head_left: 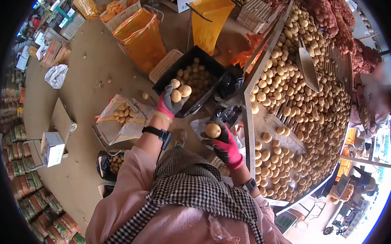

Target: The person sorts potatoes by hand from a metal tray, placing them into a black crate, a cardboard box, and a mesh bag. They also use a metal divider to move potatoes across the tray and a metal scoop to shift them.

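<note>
Several potatoes [180,92] rest in my left hand [169,103], which wears a pink and dark glove and has its fingers curled round them. That hand is over the near left edge of a black crate [162,83] holding more potatoes. One potato [212,130] is held in my right hand [223,142], gloved the same way, between the crate and the sorting table. The sorting table [248,119] has a metal rim and a slatted top covered with many loose potatoes [284,159] to my right.
A metal scoop [308,70] lies among the potatoes. Yellow bags [211,23] hang beyond the crate. An open sack [118,123] of potatoes stands at the left, with a black-lined container [102,165] nearer me. At the far right is another person [375,94].
</note>
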